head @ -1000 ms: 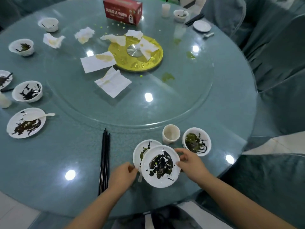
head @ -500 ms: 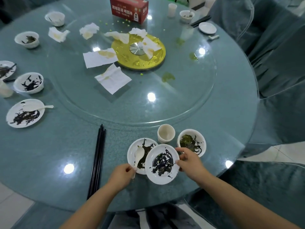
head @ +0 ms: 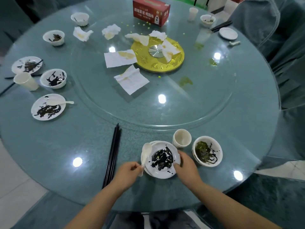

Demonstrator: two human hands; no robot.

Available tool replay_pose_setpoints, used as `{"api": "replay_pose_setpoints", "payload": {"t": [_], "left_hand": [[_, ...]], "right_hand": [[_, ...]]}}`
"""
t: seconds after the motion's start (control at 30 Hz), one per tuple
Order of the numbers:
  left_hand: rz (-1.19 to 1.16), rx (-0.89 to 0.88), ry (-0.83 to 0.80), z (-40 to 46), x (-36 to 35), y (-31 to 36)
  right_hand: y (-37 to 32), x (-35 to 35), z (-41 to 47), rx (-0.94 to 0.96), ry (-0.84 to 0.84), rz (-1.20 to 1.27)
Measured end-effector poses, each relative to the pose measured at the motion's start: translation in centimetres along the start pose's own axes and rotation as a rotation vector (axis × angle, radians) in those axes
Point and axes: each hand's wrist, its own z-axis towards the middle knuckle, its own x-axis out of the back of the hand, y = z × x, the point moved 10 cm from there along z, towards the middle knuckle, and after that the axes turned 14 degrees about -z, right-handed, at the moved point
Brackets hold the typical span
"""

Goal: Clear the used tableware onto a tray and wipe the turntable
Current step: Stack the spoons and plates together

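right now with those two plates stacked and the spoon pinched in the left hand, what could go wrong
1. The top plate carries dark saucy scraps and sits off-centre on the plate beneath; tilting the stack on lifting could slide it or drip sauce onto the table.
2. The left hand pinches the spoon only by its handle end, so it may slip.
3. The right hand works close to the cup and bowl; a careless lift might knock them.

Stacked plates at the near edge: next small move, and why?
Probably lay the white spoon on the top plate. The left hand pinches its handle, the bowl already overhanging the rim, and the right hand steadies the stack; the cup and bowl beside it wait.
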Motion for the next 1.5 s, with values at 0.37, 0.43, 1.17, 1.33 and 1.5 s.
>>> {"api": "replay_pose_setpoints", "payload": {"t": [0.37,0.43,1.17,1.33,1.5], "left_hand": [[-0.126,-0.023,-0.094,1.6,-1.4,-1.1],[-0.124,-0.024,-0.111,1.6,-1.6,-1.4],[0.34,-0.021,-0.028,1.3,-3.2,-2.2],[0.427,-0.049,0.054,1.0,-2.8,-2.0],[0.428,-0.077,0.1,0.0,-2.4,-1.6]], "right_hand": [[-0.8,-2.5,0.2,0.086,-0.142,-0.259],[-0.5,-3.0,0.0,0.08,-0.158,-0.342],[2.3,1.5,-1.6,0.155,-0.131,-0.349],[1.7,1.1,-1.7,0.195,-0.178,-0.355],[0.1,0.8,-1.3,0.276,-0.207,-0.379]]}}
